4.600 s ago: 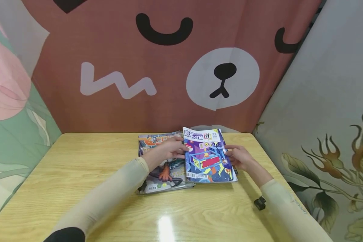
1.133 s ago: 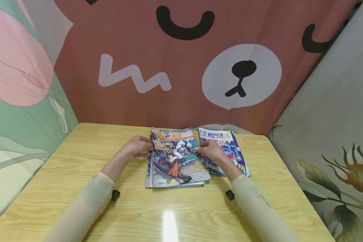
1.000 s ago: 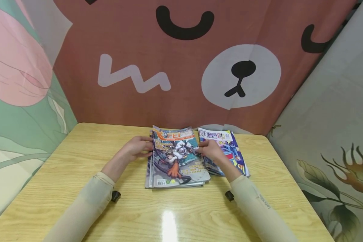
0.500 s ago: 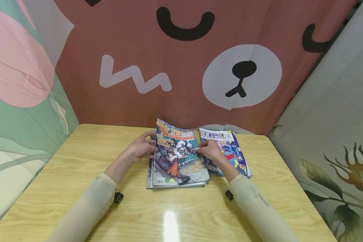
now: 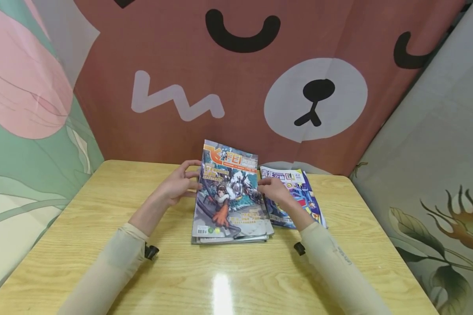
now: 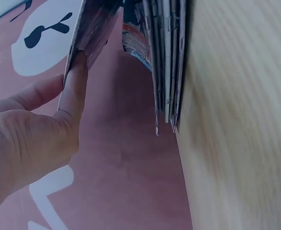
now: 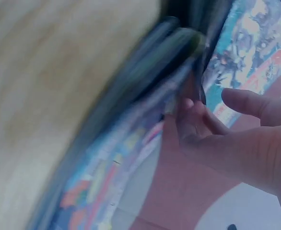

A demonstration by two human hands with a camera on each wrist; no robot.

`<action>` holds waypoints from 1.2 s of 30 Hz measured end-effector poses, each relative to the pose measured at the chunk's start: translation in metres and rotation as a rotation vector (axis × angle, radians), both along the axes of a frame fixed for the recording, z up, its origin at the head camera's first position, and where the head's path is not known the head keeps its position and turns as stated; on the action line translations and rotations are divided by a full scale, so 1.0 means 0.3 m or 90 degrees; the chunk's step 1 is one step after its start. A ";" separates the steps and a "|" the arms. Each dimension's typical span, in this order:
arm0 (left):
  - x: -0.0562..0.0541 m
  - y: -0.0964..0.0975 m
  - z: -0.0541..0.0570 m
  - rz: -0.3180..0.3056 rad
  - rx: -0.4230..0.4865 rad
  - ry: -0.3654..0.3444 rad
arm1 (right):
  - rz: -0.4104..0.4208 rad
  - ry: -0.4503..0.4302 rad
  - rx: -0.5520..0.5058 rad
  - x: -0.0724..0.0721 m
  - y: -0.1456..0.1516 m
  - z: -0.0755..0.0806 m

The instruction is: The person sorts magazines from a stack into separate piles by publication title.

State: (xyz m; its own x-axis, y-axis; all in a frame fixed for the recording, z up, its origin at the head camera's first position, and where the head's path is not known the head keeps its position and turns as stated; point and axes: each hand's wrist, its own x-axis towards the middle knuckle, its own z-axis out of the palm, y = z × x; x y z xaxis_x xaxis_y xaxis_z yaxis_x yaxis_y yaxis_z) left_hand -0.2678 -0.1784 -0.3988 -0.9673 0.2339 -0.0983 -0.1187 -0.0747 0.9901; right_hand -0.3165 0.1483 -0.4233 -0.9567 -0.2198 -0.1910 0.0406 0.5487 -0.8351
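A comic-style magazine with an orange title and a figure in red is tilted up, its far edge raised off the stack under it. My left hand pinches its left edge; in the left wrist view the thumb and a finger lie on opposite faces of it. At its right edge, my right hand holds it, with the thumb in front and fingers behind in the right wrist view. The stack of several magazines lies on the table below. A purple magazine tops a second pile to the right.
The wooden table ends at the back against a curtain printed with a bear face. A floral curtain hangs along the right side. Both wrists carry small black devices.
Both hands were on the purple magazine, which now lies on the right pile. Over the last second, the comic-style magazine's far edge has risen, left side first, between my hands.
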 end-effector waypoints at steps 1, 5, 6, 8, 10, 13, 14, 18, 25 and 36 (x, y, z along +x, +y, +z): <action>0.000 -0.004 0.004 -0.005 0.002 0.007 | 0.005 -0.001 0.000 0.000 -0.002 0.010; -0.001 -0.022 0.022 -0.017 -0.003 0.042 | 0.023 -0.009 -0.006 -0.006 -0.013 0.035; -0.001 -0.026 0.028 -0.019 -0.005 0.052 | 0.028 -0.014 -0.020 -0.009 -0.014 0.038; 0.001 -0.030 0.044 -0.022 -0.010 0.068 | 0.025 -0.021 -0.061 -0.013 -0.015 0.041; 0.004 -0.034 0.060 -0.024 -0.013 0.077 | 0.023 -0.032 -0.117 -0.014 -0.014 0.042; 0.009 -0.051 0.079 -0.020 -0.014 0.081 | 0.029 -0.048 -0.218 -0.012 -0.013 0.043; 0.011 -0.061 0.082 -0.018 -0.012 0.078 | 0.036 -0.056 -0.247 -0.010 -0.015 0.043; 0.022 -0.114 0.075 -0.011 -0.003 0.058 | 0.069 -0.061 -0.305 -0.001 -0.028 0.037; 0.046 -0.248 0.033 0.004 -0.005 0.050 | 0.104 -0.038 -0.299 0.004 -0.114 0.036; 0.006 -0.480 0.001 0.011 -0.061 0.011 | 0.093 -0.071 -0.331 -0.015 -0.350 0.059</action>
